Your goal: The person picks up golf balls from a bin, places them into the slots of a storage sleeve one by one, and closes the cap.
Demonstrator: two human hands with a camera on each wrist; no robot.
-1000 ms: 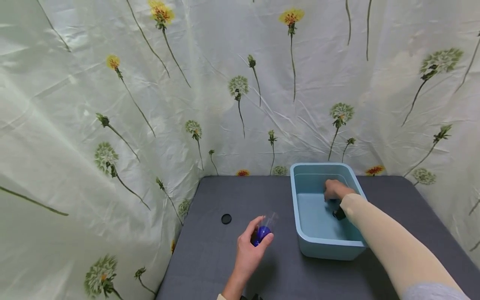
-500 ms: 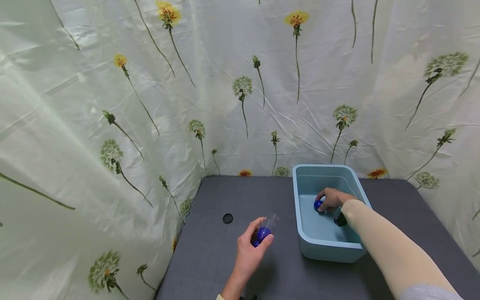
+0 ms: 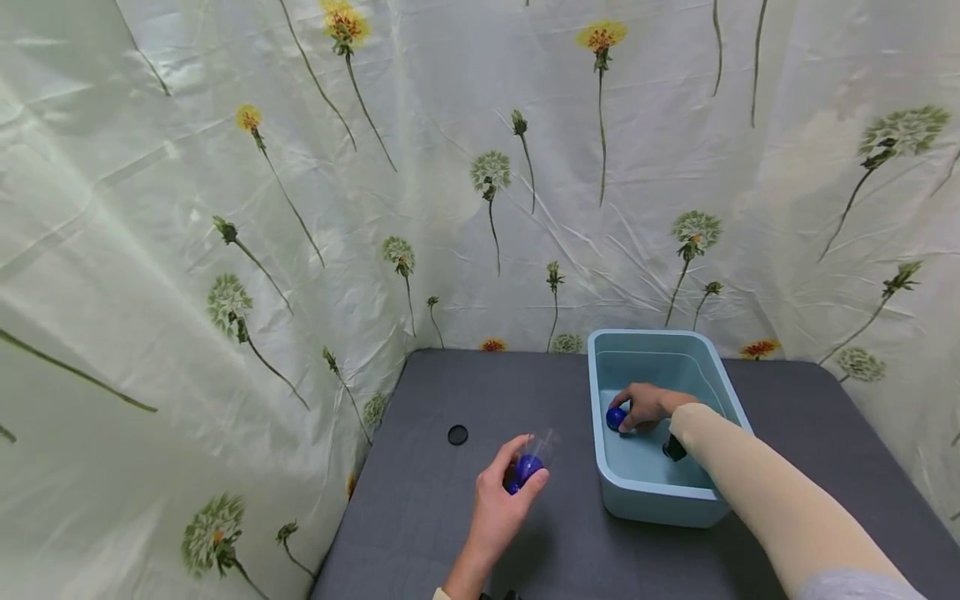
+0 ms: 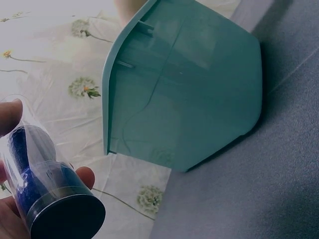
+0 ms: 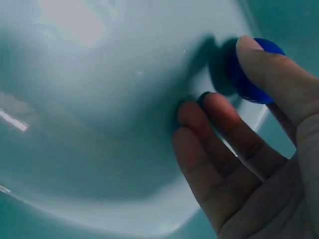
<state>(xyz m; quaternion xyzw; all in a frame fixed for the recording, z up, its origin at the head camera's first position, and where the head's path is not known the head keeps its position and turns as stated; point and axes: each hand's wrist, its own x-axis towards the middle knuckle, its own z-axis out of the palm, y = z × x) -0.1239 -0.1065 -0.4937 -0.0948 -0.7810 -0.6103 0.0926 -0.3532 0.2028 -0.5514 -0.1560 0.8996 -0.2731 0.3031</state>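
Observation:
My left hand [image 3: 498, 498] grips a clear plastic tube [image 4: 37, 167] with a dark cap on its lower end. Blue balls [image 3: 528, 467] show through its wall, and its other end leans up to the right in the head view. Inside the light-blue bin [image 3: 663, 506], my right hand [image 3: 647, 405] pinches a single blue ball [image 5: 256, 74] close to the bin's left wall. The thumb lies on this ball in the right wrist view, the index finger is mostly hidden behind, and the other fingers spread apart from it.
A round black lid [image 3: 457, 434] lies on the dark grey tabletop [image 3: 420, 508], left of the tube. The bin stands to the right of the tube, its rim between my two hands. Behind the table hangs a flower-print curtain [image 3: 450, 208].
My right hand has moved left across the bin floor, and the blue ball at its fingers, hidden at first, now shows near the left wall. My left hand keeps its hold on the tube.

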